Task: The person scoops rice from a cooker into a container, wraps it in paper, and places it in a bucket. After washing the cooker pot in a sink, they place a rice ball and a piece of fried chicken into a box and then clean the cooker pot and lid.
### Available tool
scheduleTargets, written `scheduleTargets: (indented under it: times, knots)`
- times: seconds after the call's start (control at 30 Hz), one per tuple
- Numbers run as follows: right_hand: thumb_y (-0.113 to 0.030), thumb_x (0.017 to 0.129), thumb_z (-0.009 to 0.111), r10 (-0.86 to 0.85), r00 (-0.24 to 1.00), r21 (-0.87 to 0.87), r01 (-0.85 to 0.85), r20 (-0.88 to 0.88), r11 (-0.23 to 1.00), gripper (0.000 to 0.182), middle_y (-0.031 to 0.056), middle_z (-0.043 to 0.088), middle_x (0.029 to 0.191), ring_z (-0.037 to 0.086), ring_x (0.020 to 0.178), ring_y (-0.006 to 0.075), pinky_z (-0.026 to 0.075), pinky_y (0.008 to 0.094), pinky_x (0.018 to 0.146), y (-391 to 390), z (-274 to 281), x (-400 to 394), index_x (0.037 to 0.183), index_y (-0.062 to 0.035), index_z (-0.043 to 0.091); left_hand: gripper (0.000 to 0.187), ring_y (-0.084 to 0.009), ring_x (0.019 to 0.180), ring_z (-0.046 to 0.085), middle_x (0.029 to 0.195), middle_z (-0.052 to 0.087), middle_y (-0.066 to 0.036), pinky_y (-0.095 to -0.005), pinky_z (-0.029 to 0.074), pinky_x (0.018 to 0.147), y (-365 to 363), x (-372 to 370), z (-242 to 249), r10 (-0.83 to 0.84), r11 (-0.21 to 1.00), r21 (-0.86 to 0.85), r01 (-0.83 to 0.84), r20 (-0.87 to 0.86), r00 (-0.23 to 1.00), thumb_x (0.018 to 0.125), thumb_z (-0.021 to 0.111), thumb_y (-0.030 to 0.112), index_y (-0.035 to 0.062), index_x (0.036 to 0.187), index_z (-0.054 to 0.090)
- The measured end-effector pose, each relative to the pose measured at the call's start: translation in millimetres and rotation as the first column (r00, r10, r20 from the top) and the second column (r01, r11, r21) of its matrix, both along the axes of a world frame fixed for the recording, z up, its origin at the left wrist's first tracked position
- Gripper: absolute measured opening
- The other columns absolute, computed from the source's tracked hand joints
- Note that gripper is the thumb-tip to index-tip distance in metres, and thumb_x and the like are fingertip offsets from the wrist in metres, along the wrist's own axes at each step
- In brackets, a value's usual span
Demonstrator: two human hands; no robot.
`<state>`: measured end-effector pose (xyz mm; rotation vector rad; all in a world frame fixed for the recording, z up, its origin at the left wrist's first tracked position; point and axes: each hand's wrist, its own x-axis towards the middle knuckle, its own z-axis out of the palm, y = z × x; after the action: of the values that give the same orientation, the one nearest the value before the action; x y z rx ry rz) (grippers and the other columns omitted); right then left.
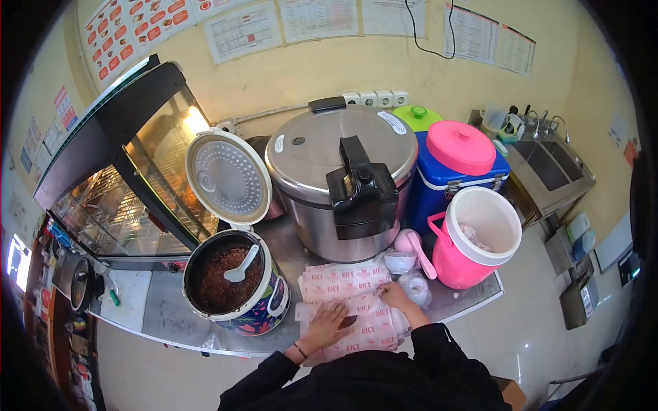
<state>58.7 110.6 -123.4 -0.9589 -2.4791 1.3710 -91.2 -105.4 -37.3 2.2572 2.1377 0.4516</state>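
Sheets of white wrapping paper (377, 322) with red "RICE" print lie on the metal counter in front of me. My left hand (326, 327) rests on them, fingers stretched out and flat. Beside its fingertips is a small dark brown patch (348, 321) that I cannot make out. At the upper right of the paper, my right hand (394, 296) has its fingers curled together on the sheet's edge. More printed paper (336, 281) lies just behind. Left of my hands stands an open rice cooker (257, 312) holding dark brown grains (218, 274) and a pale rice paddle (242, 264).
A large steel rice cooker (301, 212) stands shut at the back. A pink jug (460, 257), pink scoop (420, 253) and plastic-wrapped items (415, 285) are at right. Behind them is a blue cooler (428, 178). A glass display warmer (137, 178) stands left; a sink (541, 164) is far right.
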Motion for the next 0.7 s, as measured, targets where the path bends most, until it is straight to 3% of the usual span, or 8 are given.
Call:
scheduleTargets:
  times: [0.13, 0.2, 0.3, 0.4, 0.43, 0.53, 0.67, 0.7]
  knots:
    - [-0.022, 0.068, 0.062, -0.171, 0.953, -0.28, 0.24, 0.249, 0.93, 0.034, 0.0146, 0.061, 0.076, 0.059, 0.078, 0.0213, 0.046, 0.0332, 0.063, -27.8, 36.4, 15.2, 0.095, -0.0015, 0.058, 0.056, -0.0259, 0.121, 0.027, 0.128, 0.032, -0.014, -0.0438, 0.016, 0.1, -16.5, 1.5, -7.1, -0.02, 1.0, 0.01, 0.019, 0.18, 0.983, 0.08, 0.044, 0.038, 0.0016, 0.122, 0.034]
    - [-0.029, 0.07, 0.063, 0.067, 0.953, -0.536, 0.106, 0.294, 0.838, 0.042, 0.0099, 0.06, 0.08, 0.058, 0.07, 0.0179, 0.047, 0.0295, 0.057, -46.2, 72.9, 38.0, 0.099, -0.0007, 0.055, 0.055, -0.0252, 0.119, 0.03, 0.127, 0.034, -0.014, -0.0436, 0.015, 0.1, -18.9, -1.8, -16.6, -0.021, 0.999, 0.045, 0.009, 0.28, 0.96, 0.08, 0.045, 0.037, 0.0022, 0.122, 0.034]
    - [-0.023, 0.069, 0.065, 0.308, 0.938, -0.692, -0.116, 0.16, 0.712, 0.043, 0.01, 0.058, 0.087, 0.057, 0.078, 0.018, 0.048, 0.0308, 0.063, -71.9, 95.5, 51.0, 0.103, 0.0, 0.052, 0.053, -0.0242, 0.116, 0.035, 0.123, 0.04, -0.013, -0.0433, 0.014, 0.1, -19.0, -8.2, -11.1, -0.033, 0.999, 0.003, 0.034, 0.345, 0.938, 0.08, 0.046, 0.035, 0.0013, 0.119, 0.038]
    - [-0.013, 0.071, 0.063, 0.069, 0.996, -0.94, -0.084, -0.064, 0.331, 0.043, 0.0108, 0.055, 0.095, 0.055, 0.088, 0.0208, 0.048, 0.0334, 0.073, -76.6, 92.4, 44.4, 0.108, 0.0024, 0.047, 0.048, -0.0231, 0.114, 0.039, 0.117, 0.046, -0.013, -0.0428, 0.014, 0.1, -15.0, -22.0, 0.7, -0.082, 0.994, -0.035, 0.099, 0.336, 0.938, 0.08, 0.045, 0.037, 0.0019, 0.114, 0.045]
    - [-0.007, 0.078, 0.05, -0.179, 0.983, -0.987, -0.003, -0.032, 0.162, 0.036, 0.014, 0.053, 0.103, 0.054, 0.094, 0.024, 0.046, 0.0353, 0.081, -81.4, 94.0, 37.4, 0.111, 0.0046, 0.041, 0.047, -0.0225, 0.113, 0.04, 0.116, 0.047, -0.013, -0.0438, 0.015, 0.1, -11.5, -24.8, 2.7, -0.085, 0.99, -0.073, 0.119, 0.356, 0.93, 0.081, 0.043, 0.039, 0.0044, 0.111, 0.049]
    - [-0.005, 0.082, 0.038, -0.615, 0.786, -0.942, -0.159, 0.059, -0.294, 0.033, 0.0167, 0.051, 0.107, 0.054, 0.096, 0.0268, 0.046, 0.0358, 0.081, -86.2, 71.4, 27.6, 0.113, 0.0055, 0.039, 0.047, -0.0205, 0.115, 0.037, 0.116, 0.047, -0.012, -0.0432, 0.012, 0.101, -1.2, -27.4, 42.4, -0.104, 0.934, -0.305, 0.184, 0.26, 0.96, 0.079, 0.045, 0.039, 0.0083, 0.115, 0.047]
    - [-0.009, 0.086, 0.028, -0.732, 0.675, -0.814, -0.375, 0.088, -0.443, 0.032, 0.0202, 0.049, 0.11, 0.052, 0.098, 0.029, 0.044, 0.0369, 0.084, -84.2, 67.3, 21.6, 0.112, 0.0076, 0.039, 0.043, -0.0238, 0.103, 0.047, 0.104, 0.054, -0.01, -0.0442, 0.015, 0.1, 15.9, -24.8, 62.5, -0.088, 0.874, -0.464, 0.143, 0.137, 0.987, 0.077, 0.049, 0.037, 0.0092, 0.11, 0.051]
    - [-0.009, 0.086, 0.029, -0.759, 0.648, -0.861, -0.344, 0.07, -0.374, 0.032, 0.0203, 0.049, 0.109, 0.052, 0.098, 0.0293, 0.043, 0.0372, 0.084, -88.3, 83.6, 20.1, 0.111, 0.0078, 0.04, 0.042, -0.0246, 0.099, 0.05, 0.099, 0.056, -0.01, -0.0449, 0.016, 0.099, 22.5, -27.9, 59.1, -0.072, 0.848, -0.515, 0.127, 0.126, 0.989, 0.076, 0.05, 0.037, 0.0099, 0.108, 0.053]
